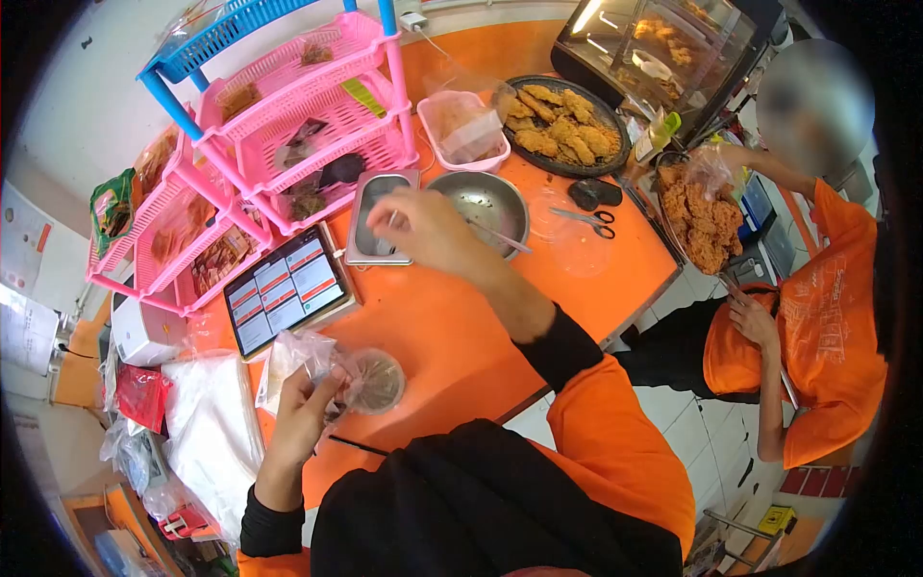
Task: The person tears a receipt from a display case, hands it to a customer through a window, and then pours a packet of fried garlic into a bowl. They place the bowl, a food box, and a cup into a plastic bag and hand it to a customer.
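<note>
Near the table's front left, my left hand (310,409) pinches the gathered top of a clear plastic bag (310,354). Just right of it stands a round clear container (376,381), partly covered by plastic. My right hand (423,229) is over the rectangular metal tray (373,252), with its fingers bent; whether anything is between them is too small to tell. Beside that hand sits a metal bowl (490,200) with a thin utensil handle (500,237) across its rim. A tablet (286,291) lies left of the tray.
Pink and blue racks (317,163) rise at the back left. A pink basket (463,130), a black plate of fried food (565,125) and scissors (588,219) are at the back. At right, another person (808,317) holds a basket of fried chicken (700,213).
</note>
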Tool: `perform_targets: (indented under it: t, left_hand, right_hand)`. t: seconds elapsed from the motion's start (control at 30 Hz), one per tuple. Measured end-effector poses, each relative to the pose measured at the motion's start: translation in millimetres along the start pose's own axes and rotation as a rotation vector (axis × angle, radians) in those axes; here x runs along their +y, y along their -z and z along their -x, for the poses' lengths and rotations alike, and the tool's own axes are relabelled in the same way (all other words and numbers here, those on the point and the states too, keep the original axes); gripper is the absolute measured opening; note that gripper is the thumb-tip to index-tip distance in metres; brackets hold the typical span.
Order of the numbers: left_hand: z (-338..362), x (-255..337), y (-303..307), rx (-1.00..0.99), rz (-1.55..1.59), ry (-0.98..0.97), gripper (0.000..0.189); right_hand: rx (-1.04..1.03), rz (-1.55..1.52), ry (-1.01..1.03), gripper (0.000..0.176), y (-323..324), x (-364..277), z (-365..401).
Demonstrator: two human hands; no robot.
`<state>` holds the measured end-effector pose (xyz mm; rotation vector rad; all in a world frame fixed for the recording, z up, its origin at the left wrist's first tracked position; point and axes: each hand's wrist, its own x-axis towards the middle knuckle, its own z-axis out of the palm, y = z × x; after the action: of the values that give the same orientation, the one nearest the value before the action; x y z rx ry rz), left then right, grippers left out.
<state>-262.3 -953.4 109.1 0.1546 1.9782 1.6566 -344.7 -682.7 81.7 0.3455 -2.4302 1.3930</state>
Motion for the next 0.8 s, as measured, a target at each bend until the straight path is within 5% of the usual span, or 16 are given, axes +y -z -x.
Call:
perform_targets:
  t: [0.07,0.13,0.2,0.3,0.5,0.7,0.8]
  left_hand:
    - [-5,-9,2,-0.050,0.011,0.037,0.017]
    - [-5,-15,0,-0.017,0.111,0.064,0.021]
    - [-10,-22,9,-0.131,0.236,0.164,0.031]
    - [-8,-12,0,-0.092,0.379,0.001,0.038]
    - [-10,-13,5,-0.080,0.196,-0.013,0.036]
    - [-16,-29,17,-0.077,0.051,-0.032,0.030]
    - [-18,-28,16,-0.042,0.073,0.004,0.029]
  right_hand:
    - [-0.029,0.235,-0.016,0.012,-20,38,-27]
    - [-0.293,0.665,-0.158,0.016,-50,69,-57]
    - [-0.332,0.886,-0.072,0.019,-70,87,-62]
    - [-0.455,0.988,-0.082,0.022,-104,130,-71]
    - [-0.515,0.916,-0.122,0.022,-86,130,-81]
    - [-0.114,1.010,0.159,0.019,-35,81,-66]
    - [-0.067,0.606,0.149,0.012,-7,38,-31]
